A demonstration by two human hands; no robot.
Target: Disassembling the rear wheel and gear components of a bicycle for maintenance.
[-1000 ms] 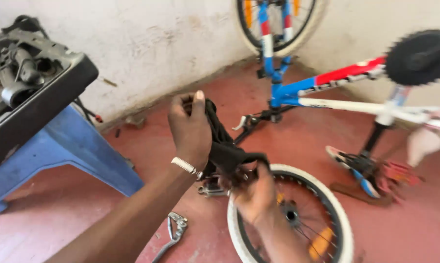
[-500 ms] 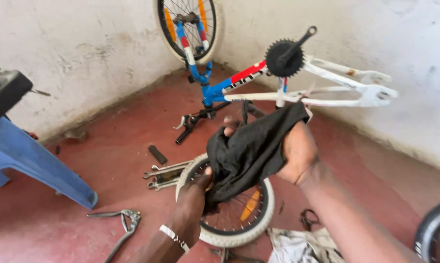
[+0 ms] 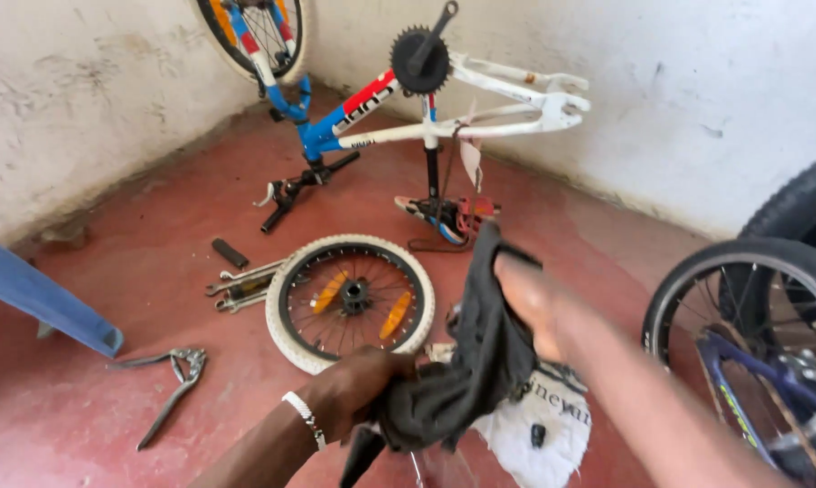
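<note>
Your left hand [image 3: 358, 389] is closed around the lower bunch of a dark cloth [image 3: 466, 370], low in the middle of the view, with a pale band on its wrist. Your right hand [image 3: 530, 303] comes in from the right and presses against the cloth's upper part; it is blurred, so the exact grip is hard to read, but the fingers seem to be wrapped into the fabric. The cloth hangs stretched between your two hands, its top corner rising above the right hand.

Just behind the cloth, a loose wheel with a white tyre [image 3: 349, 303] lies flat on the red floor [image 3: 109, 425]. A few wrenches [image 3: 240, 287] lie beside its left edge, and pliers [image 3: 174, 380] lie well apart to the left. A white printed bag [image 3: 543, 425] lies under the cloth. An upside-down bicycle frame [image 3: 408, 117] in blue, red and white stands near the wall behind, and another bicycle's wheel [image 3: 751, 316] shows at the right.
</note>
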